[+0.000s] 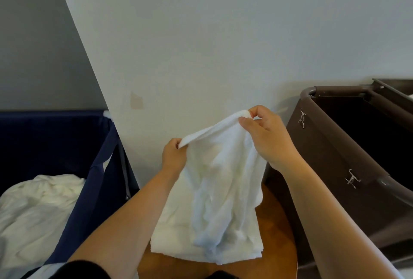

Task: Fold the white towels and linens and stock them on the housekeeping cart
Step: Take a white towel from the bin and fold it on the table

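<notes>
A white towel hangs in front of me, held up by its top edge. My left hand grips the lower left end of that edge. My right hand pinches the higher right end between thumb and fingers. The towel's bottom droops onto a stack of folded white towels lying on a round wooden table. The brown housekeeping cart stands at the right, its dark bin open at the top.
A navy fabric hamper at the left holds crumpled white linens. A white wall rises directly behind the table. Two metal clips hang on the cart's side.
</notes>
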Demonstrator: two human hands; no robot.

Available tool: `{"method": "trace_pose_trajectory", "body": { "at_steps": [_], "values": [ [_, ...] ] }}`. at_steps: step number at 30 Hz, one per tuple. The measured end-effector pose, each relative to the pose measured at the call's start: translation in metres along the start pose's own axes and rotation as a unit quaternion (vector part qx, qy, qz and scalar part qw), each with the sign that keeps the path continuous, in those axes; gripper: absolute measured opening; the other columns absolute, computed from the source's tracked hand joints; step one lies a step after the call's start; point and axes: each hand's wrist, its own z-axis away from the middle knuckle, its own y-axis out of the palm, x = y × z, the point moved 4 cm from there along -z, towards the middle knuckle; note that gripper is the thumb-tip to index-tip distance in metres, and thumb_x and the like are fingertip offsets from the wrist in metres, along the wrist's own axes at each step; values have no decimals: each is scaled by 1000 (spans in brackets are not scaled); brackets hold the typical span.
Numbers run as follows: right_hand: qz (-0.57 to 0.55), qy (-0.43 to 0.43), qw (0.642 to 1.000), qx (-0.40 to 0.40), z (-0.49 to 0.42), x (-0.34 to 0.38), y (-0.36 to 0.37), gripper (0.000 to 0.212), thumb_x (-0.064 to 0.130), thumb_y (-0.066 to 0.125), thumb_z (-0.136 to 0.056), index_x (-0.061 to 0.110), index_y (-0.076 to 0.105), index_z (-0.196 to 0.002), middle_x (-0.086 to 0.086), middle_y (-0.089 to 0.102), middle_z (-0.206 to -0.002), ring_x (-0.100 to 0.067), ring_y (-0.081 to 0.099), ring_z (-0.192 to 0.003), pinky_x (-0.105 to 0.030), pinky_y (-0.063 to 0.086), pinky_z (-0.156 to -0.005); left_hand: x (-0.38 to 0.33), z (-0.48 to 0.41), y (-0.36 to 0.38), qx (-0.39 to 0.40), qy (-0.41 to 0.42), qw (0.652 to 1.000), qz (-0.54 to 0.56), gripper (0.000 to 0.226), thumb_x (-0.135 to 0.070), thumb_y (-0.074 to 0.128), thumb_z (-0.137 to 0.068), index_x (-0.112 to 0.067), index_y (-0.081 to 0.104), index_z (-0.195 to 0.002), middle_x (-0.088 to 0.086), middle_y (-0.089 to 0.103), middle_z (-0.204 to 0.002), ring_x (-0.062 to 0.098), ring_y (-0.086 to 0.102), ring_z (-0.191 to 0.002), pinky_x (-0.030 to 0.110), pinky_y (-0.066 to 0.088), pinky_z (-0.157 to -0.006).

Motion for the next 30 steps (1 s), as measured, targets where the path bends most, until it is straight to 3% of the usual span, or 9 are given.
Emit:
{"method": "trace_pose_trajectory", "body": {
  "at_steps": [5, 10, 12, 15, 17, 19, 23, 27, 30],
  "values": [
    [31, 16, 997, -65, -8, -3, -25, 19, 25, 50, -95, 6, 52, -95, -9, 47, -70, -18, 41, -60, -23, 32, -51, -56, 2, -23, -15, 43, 995, 85, 18, -14, 44, -96, -9, 61, -92, 14, 61, -91, 23, 56, -81, 30, 44, -64],
    [38, 40, 988, -146, -20, -11, -50, 16, 28, 49, -96, 12, 50, -94, 0, 48, -72, -12, 44, -66, -24, 36, -57, -161, 22, -63, -30, 244, 969, 13, 22, -10, 55, -86, -13, 48, -65, 4, 45, -63, 10, 39, -57, 20, 31, -51],
    [36, 35, 987, -155, -23, -6, -53, 14, 29, 49, -96, 15, 49, -96, 2, 49, -75, -12, 45, -68, -22, 37, -58, -191, 33, -68, -8, 304, 952, -45, 16, -21, 58, -76, -18, 50, -63, -4, 49, -63, 0, 41, -53, 15, 32, -50],
    [64, 16, 996, -63, -21, 4, -37, 16, 28, 54, -94, 25, 47, -108, 5, 50, -68, -6, 45, -57, -19, 37, -52, -199, 40, -51, 44, 308, 934, -174, 9, -28, 57, -73, -20, 60, -74, -2, 59, -75, 10, 52, -68, 22, 38, -58],
    [72, -27, 996, 47, -14, 10, -11, 35, 26, 61, -89, 34, 47, -121, 7, 50, -57, -2, 46, -47, -12, 36, -49, -187, 44, -31, 80, 296, 917, -254, 1, -20, 62, -79, -21, 61, -79, 1, 63, -86, 16, 55, -79, 22, 37, -64],
    [99, -47, 986, 123, -8, 8, 16, 46, 31, 63, -88, 36, 44, -130, 4, 61, -67, -4, 58, -61, -13, 41, -57, -171, 47, -13, 119, 288, 900, -304, 4, -19, 64, -79, -17, 61, -81, 2, 62, -88, 17, 54, -81, 26, 39, -63],
    [165, -33, 981, 93, -11, -2, 36, 17, 31, 52, -94, 16, 53, -103, 8, 53, -70, -10, 50, -63, -22, 34, -55, -145, 53, -5, 167, 241, 925, -240, 18, -29, 65, -82, -13, 58, -85, -2, 59, -82, 14, 52, -71, 26, 40, -60],
    [189, -68, 979, 18, -16, 2, 25, 30, 29, 44, -98, 10, 49, -76, 4, 46, -63, -13, 41, -58, -27, 32, -55, -128, 48, -14, 112, 292, 927, -208, 12, -24, 53, -93, -16, 60, -91, 2, 61, -76, 20, 54, -68, 31, 43, -62],
    [140, -71, 987, -31, -19, 7, 16, 37, 22, 43, -98, 13, 35, -63, 2, 38, -57, -12, 34, -52, -25, 26, -50, -103, 35, -15, 55, 310, 911, -267, 25, -14, 39, -98, -11, 61, -108, 7, 66, -92, 25, 59, -81, 38, 48, -73]
  ]
}}
